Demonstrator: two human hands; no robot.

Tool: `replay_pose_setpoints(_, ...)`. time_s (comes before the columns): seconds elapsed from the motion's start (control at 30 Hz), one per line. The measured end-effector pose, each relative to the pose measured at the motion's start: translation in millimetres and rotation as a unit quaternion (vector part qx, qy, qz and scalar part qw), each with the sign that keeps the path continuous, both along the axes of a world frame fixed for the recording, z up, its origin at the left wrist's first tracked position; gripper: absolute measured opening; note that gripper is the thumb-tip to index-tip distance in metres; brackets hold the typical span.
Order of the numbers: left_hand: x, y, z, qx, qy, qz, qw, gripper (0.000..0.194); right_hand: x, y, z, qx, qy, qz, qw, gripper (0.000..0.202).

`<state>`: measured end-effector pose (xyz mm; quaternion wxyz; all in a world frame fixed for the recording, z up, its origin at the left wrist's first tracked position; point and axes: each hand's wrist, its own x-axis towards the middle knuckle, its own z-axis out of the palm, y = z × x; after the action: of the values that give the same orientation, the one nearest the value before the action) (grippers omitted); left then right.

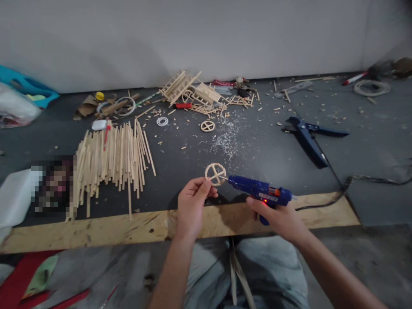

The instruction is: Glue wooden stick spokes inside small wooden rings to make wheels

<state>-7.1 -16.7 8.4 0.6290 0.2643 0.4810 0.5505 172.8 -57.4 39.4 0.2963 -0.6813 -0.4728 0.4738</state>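
Between the thumb and fingers of my left hand [195, 199] is a small wooden wheel [215, 173] with crossed spokes, held upright above the table. My right hand [278, 216] is wrapped round the handle of a blue hot glue gun [257, 189] with a red light glowing on its side. The gun's nozzle points left and is at the wheel's right side; whether it touches cannot be made out. A second spoked wheel [207, 125] lies flat farther back, beside scattered glue strings [227, 139].
Many wooden sticks [112, 156] lie in a pile at left. A wooden stick model [193, 90] stands at the back among offcuts. Blue cutters [309, 139] rest at right, near the black cord [334, 199]. A white ring [162, 121] and tape rolls [125, 106] lie behind the sticks.
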Motion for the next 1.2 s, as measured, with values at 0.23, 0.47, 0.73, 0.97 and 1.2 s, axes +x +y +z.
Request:
replay_pose_setpoints(0.23, -0.1, 1.2, -1.9, 0.027, -0.006, 0.015, 1.000, 0.021, 15.1, -1.0, -4.1, -0.022, 0.040, -0.013, 0.999, 0.034)
replay_pose_setpoints(0.47, 0.5, 0.3, -4.8, 0.020, 0.005, 0.000, 1.000, 0.011, 31.0, 6.8, -11.8, -0.012, 0.153, -0.053, 0.987, 0.036)
replay_pose_setpoints(0.73, 0.0, 0.4, -5.3, 0.008, 0.033, -0.012, 0.999, 0.016, 28.4, 9.5, -8.0, 0.001, 0.190, -0.084, 0.978, 0.035)
replay_pose_setpoints(0.97, -0.8, -0.1, -7.5, 0.024, 0.053, -0.017, 0.998, 0.009, 23.0, 6.6, -6.8, 0.004, 0.133, -0.065, 0.989, 0.037)
replay_pose_setpoints(1.2, -1.6, 0.2, -5.0, 0.015, 0.033, -0.016, 0.999, 0.010, 8.1, 0.9, -8.4, -0.022, 0.016, -0.040, 0.999, 0.034)
